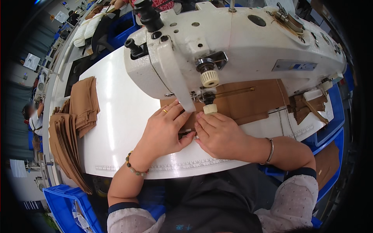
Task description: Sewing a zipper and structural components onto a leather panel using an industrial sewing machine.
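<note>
A white sewing machine stands over a brown fabric piece, which has a zipper with brass-coloured parts along it. My left hand is at the near left edge of this fabric, fingers bent over it and thumb curled in below. Between that thumb and the fingers shows a small dark and white bit that I cannot make out. Close beside it my right hand grips the fabric's near edge, its fingers pressed together just below the cream tension knob. The needle is hidden behind the machine's parts.
Stacked brown fabric pieces lie at the table's left. Brown scraps rest at the right, near loose threads. A printed ruler runs along the front edge. Blue bins stand at both sides; a person sits far left.
</note>
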A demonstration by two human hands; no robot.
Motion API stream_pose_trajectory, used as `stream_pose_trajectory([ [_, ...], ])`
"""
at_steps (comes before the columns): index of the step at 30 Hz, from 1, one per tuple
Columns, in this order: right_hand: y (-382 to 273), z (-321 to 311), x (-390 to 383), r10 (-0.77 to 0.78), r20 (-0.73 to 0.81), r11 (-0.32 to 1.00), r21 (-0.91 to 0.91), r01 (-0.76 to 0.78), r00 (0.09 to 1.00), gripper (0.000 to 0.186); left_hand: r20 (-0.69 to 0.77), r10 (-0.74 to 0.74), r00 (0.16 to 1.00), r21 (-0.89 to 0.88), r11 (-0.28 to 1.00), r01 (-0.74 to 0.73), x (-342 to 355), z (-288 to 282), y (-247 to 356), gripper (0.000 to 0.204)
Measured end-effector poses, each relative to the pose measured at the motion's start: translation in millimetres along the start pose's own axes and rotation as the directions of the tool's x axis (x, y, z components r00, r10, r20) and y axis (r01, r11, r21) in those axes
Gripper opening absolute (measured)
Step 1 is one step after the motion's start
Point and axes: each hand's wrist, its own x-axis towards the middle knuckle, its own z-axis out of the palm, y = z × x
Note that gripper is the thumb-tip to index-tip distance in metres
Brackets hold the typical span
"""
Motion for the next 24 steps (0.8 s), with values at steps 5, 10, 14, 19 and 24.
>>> stream_pose_trajectory([
  [5, 6, -58, 2, 0.054, 0.15, 0.983, 0.164, -0.078, 0.987, 0.023, 0.016, 0.016, 1.0, 0.072, 0.997, -0.017, -3, 1, 2, 0.055],
  [10, 96, -191, -38, 0.252, -0.417, 0.842, -0.35, -0.411, 0.873, 0.014, 0.017, 0.054, 0.998, 0.163, 0.985, -0.056, -8, 8, 1, 0.053],
  [14, 209, -253, -101, 0.459, -0.583, 0.618, -0.333, -0.712, 0.671, 0.021, -0.086, -0.107, 0.991, 0.028, 0.994, 0.109, -6, 21, 8, 0.047],
  [19, 306, -315, -190, 0.722, -0.638, 0.494, 0.205, -0.845, 0.267, 0.031, -0.18, -0.082, 0.98, 0.058, 0.994, 0.094, -5, 26, 6, 0.047],
  [24, 333, -326, -272, 0.781, -0.624, 0.519, 0.608, -0.602, 0.043, 0.042, -0.134, -0.084, 0.987, -0.008, 0.996, 0.083, -5, 22, 2, 0.05],
])
